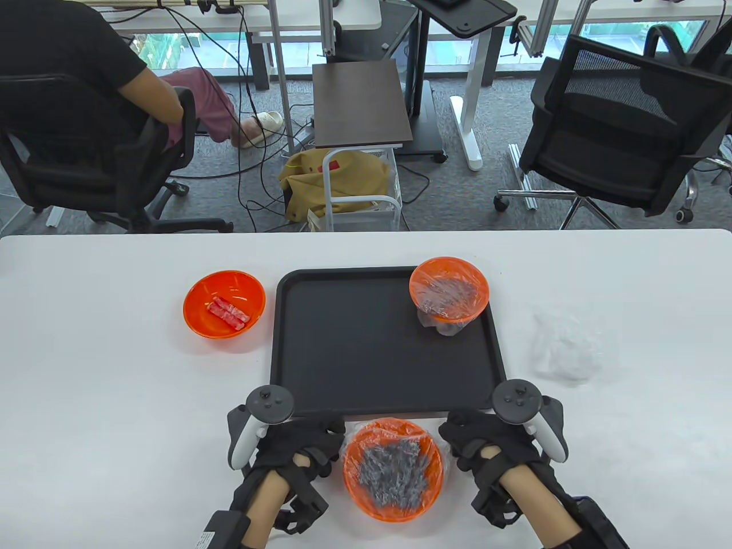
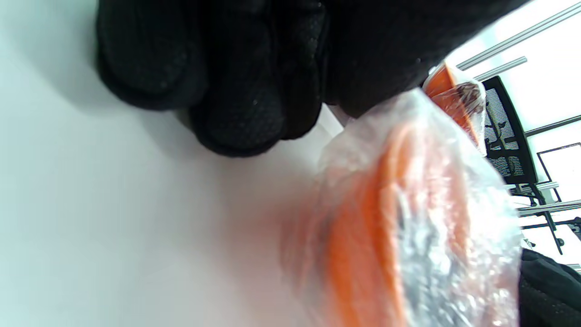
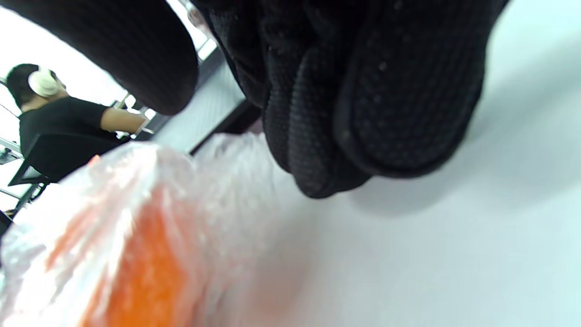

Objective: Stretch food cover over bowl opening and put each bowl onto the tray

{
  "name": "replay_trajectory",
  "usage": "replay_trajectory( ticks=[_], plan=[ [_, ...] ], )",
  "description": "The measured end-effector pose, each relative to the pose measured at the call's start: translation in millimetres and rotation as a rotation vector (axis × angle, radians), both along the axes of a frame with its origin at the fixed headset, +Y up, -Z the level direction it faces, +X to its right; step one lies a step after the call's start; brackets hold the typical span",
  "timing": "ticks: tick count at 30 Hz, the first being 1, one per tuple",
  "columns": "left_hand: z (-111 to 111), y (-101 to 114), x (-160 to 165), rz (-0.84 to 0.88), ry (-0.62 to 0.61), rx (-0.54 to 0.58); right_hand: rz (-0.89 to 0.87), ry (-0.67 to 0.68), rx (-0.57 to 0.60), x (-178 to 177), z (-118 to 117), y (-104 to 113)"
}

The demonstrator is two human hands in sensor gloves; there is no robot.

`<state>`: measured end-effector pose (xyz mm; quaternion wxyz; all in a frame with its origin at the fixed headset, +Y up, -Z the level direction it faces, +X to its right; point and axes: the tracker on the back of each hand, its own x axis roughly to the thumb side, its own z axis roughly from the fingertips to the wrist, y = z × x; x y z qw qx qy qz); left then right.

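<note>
White table (image 1: 114,354). Near orange plastic bowl of grey shredded pieces (image 1: 393,469) sits on the tabletop just in front of the flat black rectangular tray (image 1: 343,343), not on it. A clear crinkled plastic food cover (image 2: 454,218) wraps its wall and rim; in the table view film shows at the bowl's left and right flanks. Left hand (image 1: 297,452), black sensor glove, lies at the bowl's left side, fingers (image 2: 236,113) curled, tips at the film edge and close to the table; whether they actually pinch the film, I cannot tell. Right hand (image 1: 486,446) mirrors it at the bowl's right side, fingers (image 3: 363,113) curled beside the film; grip likewise unclear. Second orange bowl with grey contents, already film-covered (image 1: 450,289), stands in the tray's far right corner. Third orange bowl holding red-and-white sticks, uncovered (image 1: 224,304), stands on the table left of the tray. Loose crumpled clear covers (image 1: 572,349) lie on the table right of the tray.
</note>
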<state>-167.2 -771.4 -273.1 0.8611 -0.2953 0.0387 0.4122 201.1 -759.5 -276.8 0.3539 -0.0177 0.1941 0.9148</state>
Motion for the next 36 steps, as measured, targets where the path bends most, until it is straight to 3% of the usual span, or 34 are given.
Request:
replay_trajectory(
  ticks=[9,18,22,30,36],
  plan=[
    [23.8,32.7,7.6,-0.076,0.033,0.129,0.169,0.111,0.331,-0.9,26.4,37.6],
    [51.4,33.9,31.7,-0.241,-0.006,0.086,0.4,0.233,0.519,0.4,46.3,39.8],
    [56.5,27.8,41.0,-0.299,-0.009,0.091,0.439,0.243,0.528,0.1,44.3,33.7],
    [56.3,17.5,53.0,-0.253,0.011,0.124,0.42,0.245,0.502,-4.2,39.5,28.4],
    [50.9,22.8,53.9,-0.209,-0.004,0.155,0.399,0.228,0.509,-1.7,38.1,29.6]
  ],
)
